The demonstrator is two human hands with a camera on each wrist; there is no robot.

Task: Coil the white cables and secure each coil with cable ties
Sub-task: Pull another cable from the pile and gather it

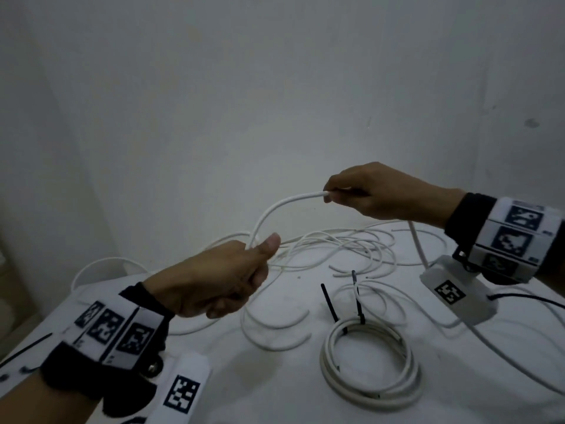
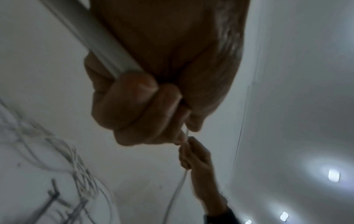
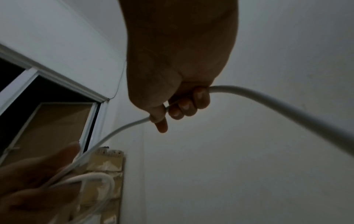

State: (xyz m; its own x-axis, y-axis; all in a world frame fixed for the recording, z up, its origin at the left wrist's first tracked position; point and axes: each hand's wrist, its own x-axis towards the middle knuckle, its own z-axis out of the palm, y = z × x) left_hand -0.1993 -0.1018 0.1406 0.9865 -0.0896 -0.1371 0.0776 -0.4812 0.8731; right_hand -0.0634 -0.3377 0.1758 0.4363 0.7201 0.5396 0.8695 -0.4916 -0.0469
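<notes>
The left hand (image 1: 220,276) is raised above the tabletop (image 1: 275,393), fingers curled around the white cable (image 1: 281,203), thumb extended along the top of the fist. The left wrist view confirms the grasp: the cable passes through the closed fingers (image 2: 134,97) and exits on the far side toward the right hand (image 2: 195,157).

The right hand (image 1: 376,194) is higher and further back. It pinches the same cable between thumb and fingertips (image 3: 184,106), with the remaining fingers curled around it. Between the two hands the cable forms an upward arch. Behind the right hand, the cable drops down past the wrist to the tabletop and runs off toward the right edge.

A loose tangle of white cables (image 1: 345,246) lies on the tabletop beyond the hands. Several curved strands of it spread forward beneath the left hand.

A finished coil (image 1: 370,362) lies flat on the near right part of the tabletop. Two black cable ties (image 1: 330,304) are fastened on its far side, their free tails pointing upward. A separate black cable tie (image 1: 27,347) lies at the left edge of the tabletop.
</notes>
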